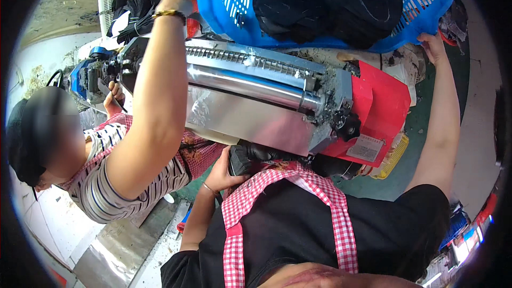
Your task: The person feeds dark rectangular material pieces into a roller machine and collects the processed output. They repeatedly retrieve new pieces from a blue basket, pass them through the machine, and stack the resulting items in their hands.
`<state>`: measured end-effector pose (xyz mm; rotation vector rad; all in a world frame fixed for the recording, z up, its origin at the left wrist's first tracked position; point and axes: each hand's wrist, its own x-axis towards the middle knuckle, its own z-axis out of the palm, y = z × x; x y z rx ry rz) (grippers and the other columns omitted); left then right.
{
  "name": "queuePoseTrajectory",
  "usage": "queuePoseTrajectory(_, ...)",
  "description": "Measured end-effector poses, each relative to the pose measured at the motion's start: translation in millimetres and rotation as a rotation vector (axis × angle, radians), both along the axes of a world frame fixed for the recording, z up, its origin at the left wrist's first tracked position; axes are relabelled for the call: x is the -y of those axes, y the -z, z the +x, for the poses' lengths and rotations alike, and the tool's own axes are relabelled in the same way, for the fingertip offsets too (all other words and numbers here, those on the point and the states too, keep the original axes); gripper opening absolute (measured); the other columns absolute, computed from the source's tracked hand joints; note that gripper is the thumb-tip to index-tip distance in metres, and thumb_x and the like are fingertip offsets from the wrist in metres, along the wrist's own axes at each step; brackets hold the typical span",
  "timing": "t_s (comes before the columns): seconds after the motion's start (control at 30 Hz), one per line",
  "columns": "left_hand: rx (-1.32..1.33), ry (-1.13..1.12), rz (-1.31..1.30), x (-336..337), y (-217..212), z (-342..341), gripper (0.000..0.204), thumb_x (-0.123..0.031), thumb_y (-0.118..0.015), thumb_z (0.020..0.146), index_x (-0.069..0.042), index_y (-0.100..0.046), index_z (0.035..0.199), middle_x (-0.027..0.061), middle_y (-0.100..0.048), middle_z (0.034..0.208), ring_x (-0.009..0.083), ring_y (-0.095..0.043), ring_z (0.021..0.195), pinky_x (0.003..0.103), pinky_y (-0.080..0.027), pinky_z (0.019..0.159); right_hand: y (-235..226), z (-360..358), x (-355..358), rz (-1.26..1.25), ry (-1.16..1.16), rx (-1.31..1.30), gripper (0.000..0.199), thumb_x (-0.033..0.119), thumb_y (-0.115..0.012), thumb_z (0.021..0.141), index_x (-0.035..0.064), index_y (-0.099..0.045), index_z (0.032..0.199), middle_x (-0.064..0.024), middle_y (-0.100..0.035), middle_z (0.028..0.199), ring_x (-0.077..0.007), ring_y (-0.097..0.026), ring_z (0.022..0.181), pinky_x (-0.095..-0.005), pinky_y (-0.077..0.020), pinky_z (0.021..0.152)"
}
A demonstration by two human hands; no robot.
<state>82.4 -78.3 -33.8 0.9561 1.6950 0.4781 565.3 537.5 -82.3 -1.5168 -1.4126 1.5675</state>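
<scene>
Basket (234, 16) rim under both raised hands.

The right arm is raised and almost fully stretched, bare from the short sleeve up, and the right hand (433, 42) is laid against the lower right rim of the blue basket (234, 16); its finger grip cannot be made out. The left arm is bent at the elbow, a thin bangle worn on the wrist, and the left hand (218, 173) is held well below the basket, closed around a dark bundle (256, 157).
</scene>
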Motion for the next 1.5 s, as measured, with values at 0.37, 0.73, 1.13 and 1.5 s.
queuePoseTrajectory(0.37, -0.031, 0.116, 0.156, 40.2, -3.8, -23.0, 0.115, -0.033, -0.091, 0.061, -0.001, -0.025, 0.150, 0.0226, -0.060, 0.123, 0.0343, -0.061, 0.114, 0.041, -0.047, 0.100, -88.2, -25.6, 73.5, 0.930, 0.327, 0.572, 0.070, 0.028, -0.078, 0.083, -0.0043, -0.050, 0.138, -0.0191, -0.059, 0.135, -0.0259, -0.059, 0.122, -0.0351, -0.0441, 0.103)
queuePoseTrajectory(0.73, 1.605, -0.595, 0.160, 8.1, -33.3, -9.5, 0.074, -0.059, -0.053, 0.096, -0.004, -0.042, 0.143, 0.0155, -0.057, 0.133, 0.0252, -0.058, 0.121, 0.043, -0.047, 0.105, -117.3, -309.9, 527.8, 1.033, -0.561, 0.043, 0.027, 0.004, -0.074, 0.078, 0.0038, -0.071, 0.105, -0.0079, -0.068, 0.098, -0.0258, -0.064, 0.089, -0.0355, -0.0547, 0.077)
queuePoseTrajectory(1.13, 1.258, -0.116, 0.101, 26.2, -20.7, -19.0, 0.092, -0.034, -0.077, 0.084, -0.008, -0.024, 0.155, 0.0090, -0.047, 0.138, 0.0206, -0.048, 0.128, 0.039, -0.043, 0.106, -103.8, -306.5, 564.2, 0.965, -0.566, 0.077, 0.016, 0.008, -0.073, 0.075, 0.0034, -0.063, 0.087, -0.0115, -0.064, 0.086, -0.0304, -0.066, 0.081, -0.0388, -0.0548, 0.070)
queuePoseTrajectory(1.5, 1.271, -0.076, 0.017, -2.4, -50.9, -12.5, 0.088, -0.013, -0.076, 0.059, 0.001, -0.044, 0.140, 0.0126, -0.059, 0.126, 0.0224, -0.060, 0.113, 0.034, -0.045, 0.100, -140.6, -286.2, 556.1, 0.157, -0.601, -0.470, 0.004, 0.005, -0.059, 0.085, 0.0009, -0.060, 0.085, -0.0058, -0.060, 0.082, -0.0155, -0.057, 0.080, -0.0334, -0.0462, 0.075)
